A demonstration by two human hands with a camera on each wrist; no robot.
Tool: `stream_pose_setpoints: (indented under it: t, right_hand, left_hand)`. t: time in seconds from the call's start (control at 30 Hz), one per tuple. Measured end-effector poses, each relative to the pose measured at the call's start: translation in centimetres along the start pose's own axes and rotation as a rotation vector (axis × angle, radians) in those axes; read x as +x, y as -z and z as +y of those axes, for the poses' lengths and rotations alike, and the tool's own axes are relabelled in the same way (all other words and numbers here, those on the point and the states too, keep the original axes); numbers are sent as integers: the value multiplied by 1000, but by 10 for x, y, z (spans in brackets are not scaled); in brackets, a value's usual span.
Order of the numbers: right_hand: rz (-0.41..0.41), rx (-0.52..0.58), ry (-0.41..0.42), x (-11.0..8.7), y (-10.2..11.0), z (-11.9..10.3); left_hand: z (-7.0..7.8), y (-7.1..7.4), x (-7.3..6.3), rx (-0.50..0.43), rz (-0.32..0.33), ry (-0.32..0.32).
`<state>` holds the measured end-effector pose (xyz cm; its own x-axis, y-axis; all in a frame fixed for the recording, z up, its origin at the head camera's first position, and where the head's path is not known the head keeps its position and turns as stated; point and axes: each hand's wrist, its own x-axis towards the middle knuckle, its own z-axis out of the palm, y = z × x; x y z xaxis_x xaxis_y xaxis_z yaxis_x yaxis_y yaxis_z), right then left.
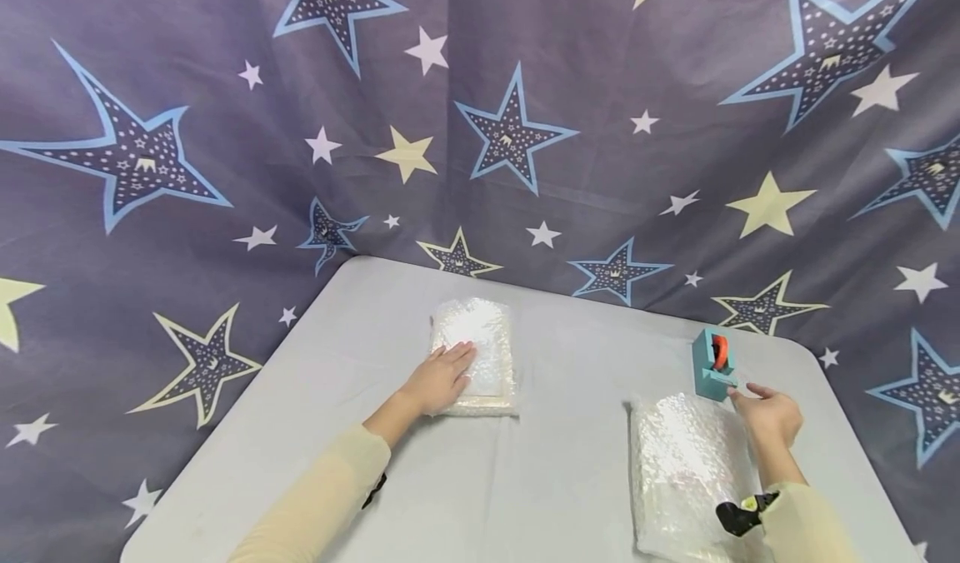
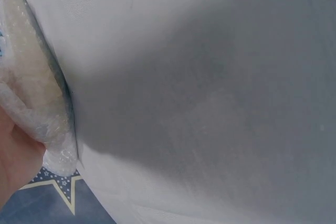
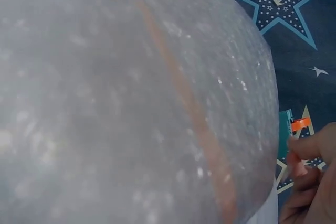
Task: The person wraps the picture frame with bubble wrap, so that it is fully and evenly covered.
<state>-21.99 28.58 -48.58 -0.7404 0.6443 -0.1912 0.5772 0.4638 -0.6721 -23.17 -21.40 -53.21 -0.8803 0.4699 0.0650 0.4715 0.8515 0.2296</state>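
Observation:
My left hand [image 1: 442, 377] rests flat, fingers spread, on a package in bubble wrap [image 1: 487, 338] toward the back of the table. In the left wrist view that package [image 2: 34, 72] shows at the left edge, beside part of the hand [image 2: 21, 163]. At the right, my right hand [image 1: 774, 420] reaches to the front of a teal tape dispenser [image 1: 703, 367] with an orange roll [image 1: 721, 351]. Thumb and forefinger pinch at its cutting end, where the tape comes off; the tape itself barely shows. In the right wrist view the hand [image 3: 310, 177] has its other fingers curled.
A larger bubble-wrapped package [image 1: 686, 471] lies in front of the dispenser, under the right forearm, and fills most of the right wrist view. The white table [image 1: 570, 430] has rounded corners. Star-printed curtains [image 1: 570, 205] stand along its back and left.

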Motion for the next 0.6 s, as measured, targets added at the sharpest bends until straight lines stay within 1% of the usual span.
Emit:
stream_pose_setpoints:
  t: [0.1, 0.2, 0.43, 0.53, 0.6]
  right_hand:
    - [-28, -33, 17, -1, 2, 0]
    - [-56, -53, 11, -2, 3, -2]
    - [-117, -70, -121, -1, 0, -4]
    - [-126, -46, -158, 1, 0, -4]
    - [-132, -8, -184, 3, 1, -6]
  left_hand:
    - [-1, 0, -1, -2, 2, 11]
    - [-2, -1, -2, 0, -2, 11]
    - [0, -1, -5, 2, -8, 8]
    - [1, 1, -5, 7, -1, 5]
    - [1, 3, -4, 6, 12, -3]
